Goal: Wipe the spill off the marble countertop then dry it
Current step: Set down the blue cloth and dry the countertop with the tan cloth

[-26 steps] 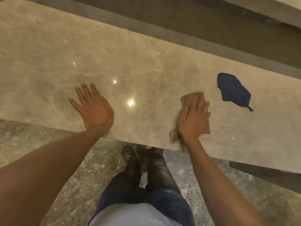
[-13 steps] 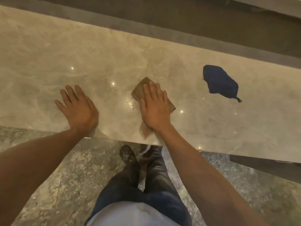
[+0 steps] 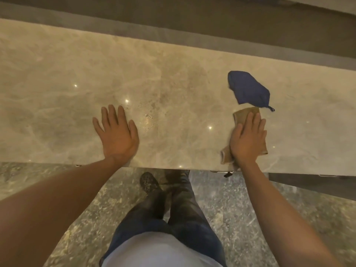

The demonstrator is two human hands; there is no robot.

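A beige marble countertop (image 3: 77,64) runs across the view. My right hand (image 3: 248,139) presses flat on a tan cloth (image 3: 244,113) near the counter's front edge, at the right. The cloth shows beyond my fingertips and beside my wrist. My left hand (image 3: 116,134) rests flat on the marble with fingers spread and holds nothing. Between the hands lies a patch of small dark specks and wet glints, the spill (image 3: 149,118). A dark blue cloth (image 3: 248,88) lies crumpled just beyond the tan cloth, almost touching it.
The counter's far edge meets a dark ledge (image 3: 212,20). Below the front edge are a speckled stone floor (image 3: 250,209), my legs in dark jeans (image 3: 173,218) and a shoe (image 3: 148,183). A dark cabinet front (image 3: 317,187) sits under the counter at the right.
My right hand slid the tan cloth left over the spill patch, then back right to beside the blue cloth. My left hand stayed flat on the marble.
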